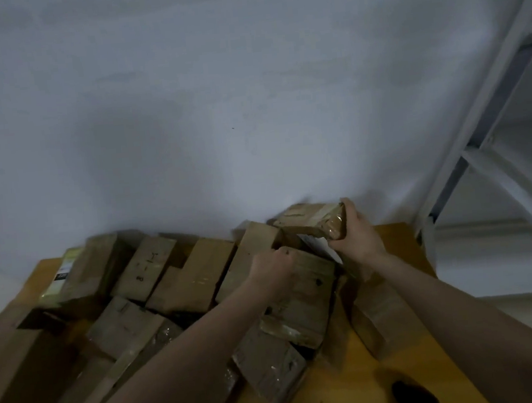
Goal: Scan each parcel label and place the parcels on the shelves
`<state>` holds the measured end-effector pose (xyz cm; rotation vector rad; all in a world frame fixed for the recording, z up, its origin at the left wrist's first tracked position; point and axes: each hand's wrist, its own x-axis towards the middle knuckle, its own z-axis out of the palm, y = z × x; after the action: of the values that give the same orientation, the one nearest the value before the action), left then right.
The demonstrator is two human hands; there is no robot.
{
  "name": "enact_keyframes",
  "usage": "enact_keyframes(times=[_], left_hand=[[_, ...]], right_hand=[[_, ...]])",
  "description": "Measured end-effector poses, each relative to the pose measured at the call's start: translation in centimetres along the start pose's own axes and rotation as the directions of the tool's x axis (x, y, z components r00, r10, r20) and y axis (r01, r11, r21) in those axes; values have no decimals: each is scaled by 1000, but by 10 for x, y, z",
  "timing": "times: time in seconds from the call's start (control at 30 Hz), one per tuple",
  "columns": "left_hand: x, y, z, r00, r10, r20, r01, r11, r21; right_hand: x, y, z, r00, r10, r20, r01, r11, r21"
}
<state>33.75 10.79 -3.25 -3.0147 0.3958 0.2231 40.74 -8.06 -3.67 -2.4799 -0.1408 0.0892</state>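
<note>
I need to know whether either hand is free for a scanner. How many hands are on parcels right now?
2. The left hand grips the edge of a brown taped cardboard parcel mid-pile; the right hand holds a tape-wrapped brown parcel raised at the back.

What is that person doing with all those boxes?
A person is sorting a pile of cardboard parcels on a wooden table. The right hand grips a taped parcel at the back of the pile. The left hand holds the edge of another parcel just in front. A white shelf rack stands to the right.
</note>
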Motion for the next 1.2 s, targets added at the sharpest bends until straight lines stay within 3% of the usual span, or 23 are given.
enact_keyframes(times=[0.3, 0.4, 0.6, 0.7, 0.87, 1.0, 1.2], left_hand=[[-16, 1, -22, 999, 39, -31, -37, 997, 68], [-27, 3, -33, 995, 51, -88, -48, 998, 44], [-73, 11, -56, 976, 16, -219, -54, 984, -169], [-112, 19, -60, 940, -73, -333, -39, 948, -317], [-178, 25, -51, 941, -177, -289, -8, 841, -541], [-215, 32, -30, 970, -187, -156, 29, 726, -687], [-255, 57, -2, 977, -127, -170, -69, 568, -820]], right_hand=[[-22, 0, -32, 985, 78, -156, -50, 984, 173], [-48, -5, -55, 961, 137, -242, -50, 941, 335], [-120, -25, -85, 901, 338, -271, -52, 706, 706], [-166, -35, -79, 887, 423, -186, -52, 490, 870], [-249, -50, -43, 913, 407, -42, -53, 219, 974], [-305, -61, -14, 913, 408, -20, -29, 113, 993], [-366, -52, 11, 883, 469, -19, 4, 32, 999]])
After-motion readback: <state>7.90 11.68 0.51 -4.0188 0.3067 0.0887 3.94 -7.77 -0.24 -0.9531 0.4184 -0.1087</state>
